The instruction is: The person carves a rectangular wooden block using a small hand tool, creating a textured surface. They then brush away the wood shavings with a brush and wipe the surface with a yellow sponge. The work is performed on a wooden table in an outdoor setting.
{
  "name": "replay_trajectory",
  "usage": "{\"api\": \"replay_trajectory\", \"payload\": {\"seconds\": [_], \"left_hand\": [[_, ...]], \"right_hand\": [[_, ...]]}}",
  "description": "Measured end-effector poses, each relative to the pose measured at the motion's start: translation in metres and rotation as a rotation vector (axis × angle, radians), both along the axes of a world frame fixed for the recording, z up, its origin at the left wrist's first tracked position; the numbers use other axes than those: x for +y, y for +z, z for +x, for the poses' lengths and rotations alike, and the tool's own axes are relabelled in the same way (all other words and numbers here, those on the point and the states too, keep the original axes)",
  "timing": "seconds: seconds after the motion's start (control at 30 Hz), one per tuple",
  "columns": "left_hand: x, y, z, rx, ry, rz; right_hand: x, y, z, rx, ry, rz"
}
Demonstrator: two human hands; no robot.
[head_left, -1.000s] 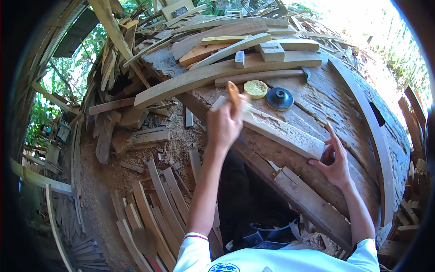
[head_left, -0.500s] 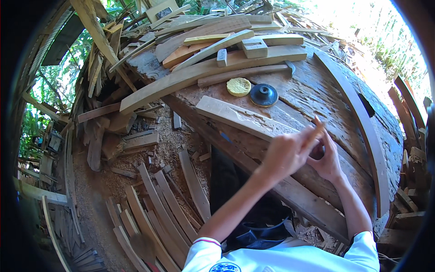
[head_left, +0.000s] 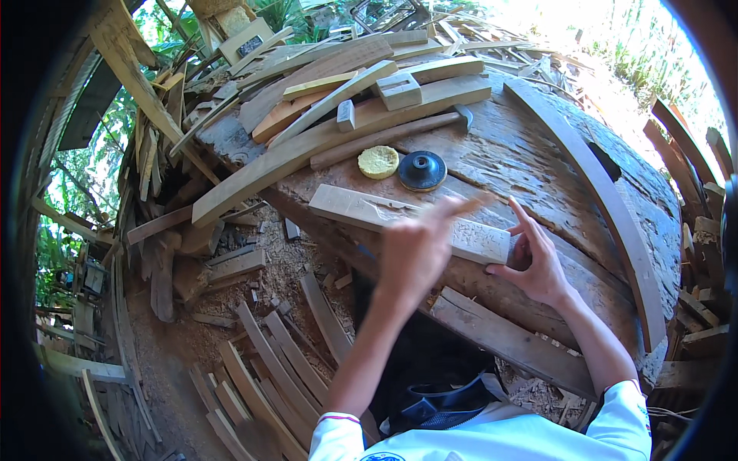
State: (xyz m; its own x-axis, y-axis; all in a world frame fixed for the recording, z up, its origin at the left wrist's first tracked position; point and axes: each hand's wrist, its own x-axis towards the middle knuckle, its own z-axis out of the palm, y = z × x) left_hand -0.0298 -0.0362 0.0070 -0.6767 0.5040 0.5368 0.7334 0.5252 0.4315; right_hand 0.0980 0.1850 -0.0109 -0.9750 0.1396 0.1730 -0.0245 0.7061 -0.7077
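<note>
Under the left hand (head_left: 417,250), clenched on perhaps a handle (head_left: 471,203), I see carved wood (head_left: 355,207), right hand (head_left: 540,265) spread at one end.

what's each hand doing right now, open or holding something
Left hand: closed, holding a brown-handled tool, blurred.
Right hand: open, thumb and fingers spread at the right end of the pale wooden block.
</note>
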Motion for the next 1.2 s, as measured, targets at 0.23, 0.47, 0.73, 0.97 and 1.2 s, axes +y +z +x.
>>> {"api": "replay_trajectory", "payload": {"seconds": [0.23, 0.47, 0.73, 0.97, 1.2], "left_hand": [[0.027, 0.010, 0.040, -0.123, -0.337, 0.227], [-0.042, -0.003, -0.031, 0.092, 0.237, 0.095], [0.047, 0.005, 0.063, -0.154, -0.304, 0.265], [-0.012, 0.001, 0.007, -0.152, 0.004, 0.264], [-0.119, -0.004, -0.102, 0.060, 0.371, 0.322]], "right_hand": [[0.006, -0.006, 0.001, 0.055, 0.050, 0.013], [-0.002, 0.006, 0.001, -0.018, 0.008, -0.047], [0.013, -0.017, -0.005, 0.186, 0.074, 0.035], [0.005, -0.002, 0.003, 0.035, 0.017, -0.048], [-0.002, 0.001, -0.001, 0.044, 0.020, -0.049]]}}
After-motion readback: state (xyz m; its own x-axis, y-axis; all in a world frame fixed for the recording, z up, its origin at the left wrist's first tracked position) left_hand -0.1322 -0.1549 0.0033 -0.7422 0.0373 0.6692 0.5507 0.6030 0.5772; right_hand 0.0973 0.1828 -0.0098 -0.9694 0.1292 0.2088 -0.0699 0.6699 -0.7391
